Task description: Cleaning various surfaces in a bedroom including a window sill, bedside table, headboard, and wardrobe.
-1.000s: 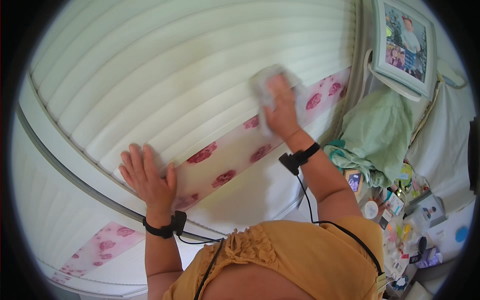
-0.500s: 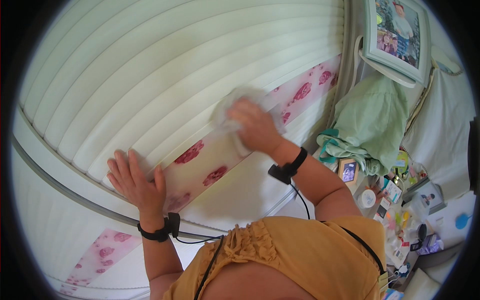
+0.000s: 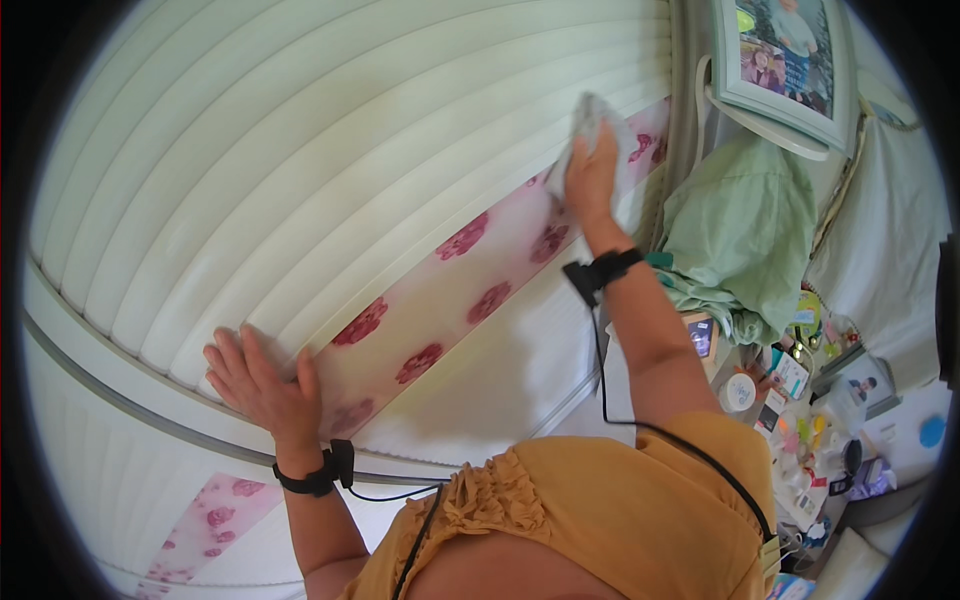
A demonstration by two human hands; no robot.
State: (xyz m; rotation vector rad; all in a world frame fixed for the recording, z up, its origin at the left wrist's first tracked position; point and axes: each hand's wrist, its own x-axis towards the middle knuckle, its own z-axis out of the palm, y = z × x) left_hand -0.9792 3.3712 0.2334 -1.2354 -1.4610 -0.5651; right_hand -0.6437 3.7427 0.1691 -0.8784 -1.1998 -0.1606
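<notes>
A pale grey cloth (image 3: 587, 112) is in my right hand (image 3: 593, 178), which presses it on the white ribbed panel (image 3: 330, 150) where the floral band begins. The cloth is a little smeared by motion. That band (image 3: 400, 330), pale with dark pink roses, runs slantwise across the panel toward the upper right. At the panel's left edge my left hand (image 3: 262, 385) rests flat, fingers spread, holding nothing. Each wrist wears a black strap with a small box and a cable.
Right of the panel hangs a light green cloth bag (image 3: 745, 235), below a framed photo (image 3: 785, 60) on a white bracket. Lower right, a crowded surface holds a round white-lidded jar (image 3: 738, 392), small bottles and another framed picture (image 3: 865, 385). A second floral band (image 3: 215, 520) shows lower left.
My right hand has slid the cloth up and to the right along the floral band, uncovering more roses. My left hand stays at the panel's left edge.
</notes>
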